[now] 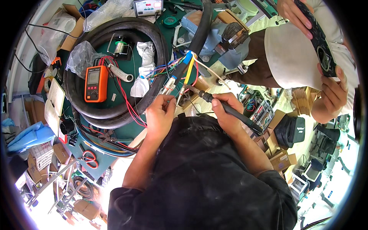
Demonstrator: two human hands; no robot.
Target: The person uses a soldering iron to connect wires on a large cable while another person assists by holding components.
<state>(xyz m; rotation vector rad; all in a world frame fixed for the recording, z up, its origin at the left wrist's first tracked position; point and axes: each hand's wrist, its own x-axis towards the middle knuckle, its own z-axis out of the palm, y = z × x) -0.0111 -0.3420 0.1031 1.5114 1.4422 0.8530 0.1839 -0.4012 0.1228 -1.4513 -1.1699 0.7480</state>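
Observation:
My right hand (227,115) is closed around the black handle of a soldering iron (240,117). The iron's metal end points left, beside the lower end of a yellow wire (188,76). My left hand (159,115) pinches its thumb and fingers together just below that wire end; what lies between the fingertips is too small to make out. Yellow, red, white and other thin wires fan out of a thick black cable (202,32) at a band of blue tape (187,58). Silvery metal connector pieces (167,87) sit beside my left fingertips.
A blue bench vise (199,38) stands beyond the wires. Left of my hands lie the coiled black cable (163,42), an orange multimeter (96,85), a solder spool (120,47) and red-handled scissors (90,158). At the right, another person's hands (332,90) hold a phone (320,42).

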